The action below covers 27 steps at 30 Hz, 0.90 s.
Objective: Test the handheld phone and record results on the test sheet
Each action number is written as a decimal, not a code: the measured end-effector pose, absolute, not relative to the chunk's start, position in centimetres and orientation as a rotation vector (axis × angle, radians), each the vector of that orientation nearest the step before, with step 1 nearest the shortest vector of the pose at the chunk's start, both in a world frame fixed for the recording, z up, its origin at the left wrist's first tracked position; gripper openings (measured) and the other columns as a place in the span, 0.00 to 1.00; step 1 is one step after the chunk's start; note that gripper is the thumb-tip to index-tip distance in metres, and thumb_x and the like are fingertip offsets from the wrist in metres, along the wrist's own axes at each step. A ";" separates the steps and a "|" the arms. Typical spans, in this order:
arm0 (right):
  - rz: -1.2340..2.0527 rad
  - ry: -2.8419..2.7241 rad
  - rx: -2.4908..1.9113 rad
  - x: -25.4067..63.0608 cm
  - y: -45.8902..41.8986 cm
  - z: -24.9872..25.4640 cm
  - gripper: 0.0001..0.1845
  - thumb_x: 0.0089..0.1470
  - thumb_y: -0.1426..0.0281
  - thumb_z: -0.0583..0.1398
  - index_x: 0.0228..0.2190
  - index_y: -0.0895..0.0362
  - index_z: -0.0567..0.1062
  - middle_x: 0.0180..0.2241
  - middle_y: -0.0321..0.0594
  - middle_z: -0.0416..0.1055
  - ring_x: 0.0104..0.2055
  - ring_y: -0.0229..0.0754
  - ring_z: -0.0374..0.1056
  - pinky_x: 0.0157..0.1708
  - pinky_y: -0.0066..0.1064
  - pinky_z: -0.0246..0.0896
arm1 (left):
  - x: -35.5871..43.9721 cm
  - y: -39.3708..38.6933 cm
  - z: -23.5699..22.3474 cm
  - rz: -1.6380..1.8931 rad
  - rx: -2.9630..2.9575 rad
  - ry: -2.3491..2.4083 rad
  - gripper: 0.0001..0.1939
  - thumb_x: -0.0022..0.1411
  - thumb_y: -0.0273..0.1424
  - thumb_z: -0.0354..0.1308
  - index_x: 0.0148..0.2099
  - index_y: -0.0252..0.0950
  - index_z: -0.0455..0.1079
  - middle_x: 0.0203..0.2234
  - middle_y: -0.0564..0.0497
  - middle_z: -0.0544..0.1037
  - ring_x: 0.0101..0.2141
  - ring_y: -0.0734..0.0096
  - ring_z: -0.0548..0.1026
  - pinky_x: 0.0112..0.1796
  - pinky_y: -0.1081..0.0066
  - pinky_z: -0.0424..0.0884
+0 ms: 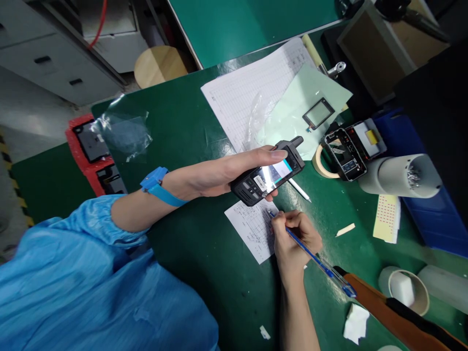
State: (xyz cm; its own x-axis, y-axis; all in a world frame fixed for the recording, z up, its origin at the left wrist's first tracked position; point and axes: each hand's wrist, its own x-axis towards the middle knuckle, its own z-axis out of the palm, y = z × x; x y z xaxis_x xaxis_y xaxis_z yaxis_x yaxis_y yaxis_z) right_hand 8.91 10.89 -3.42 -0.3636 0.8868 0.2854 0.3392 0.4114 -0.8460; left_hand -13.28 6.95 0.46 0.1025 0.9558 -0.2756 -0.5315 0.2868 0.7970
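Note:
My left hand [236, 168], with a blue wrist strap [155, 185] behind it, is closed around a black handheld two-way radio [248, 187]. The thumb lies over the radio's lit screen [276, 174], and its stubby antenna points to the upper right. My right hand [294, 239] grips a blue ballpoint pen [310, 254], whose tip is at a small sheet of paper [252, 231] with handwriting in a grid. Part of that sheet is hidden under the radio and my right hand. A white pen-like stick [300, 190] lies beyond the radio.
Ruled sheets [248, 83] and pale green paper [292, 107] with a small display panel [318, 114] lie at the back. An opened device housing [345, 155] leans by masking tape [321, 163] and a white cylinder [398, 175]. An orange-black tool handle [383, 302] is lower right; clear bags [126, 131] lie left.

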 end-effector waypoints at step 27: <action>1.094 -1.528 -1.109 9.0 10.6 -3.2 0.25 0.60 0.69 0.69 0.22 0.49 0.59 0.18 0.25 0.67 0.14 0.34 0.63 0.14 0.26 0.55 | -13.3 7.0 0.6 1.207 0.557 0.894 0.25 0.73 0.56 0.66 0.55 0.41 0.79 0.38 0.48 0.85 0.42 0.55 0.87 0.40 0.64 0.85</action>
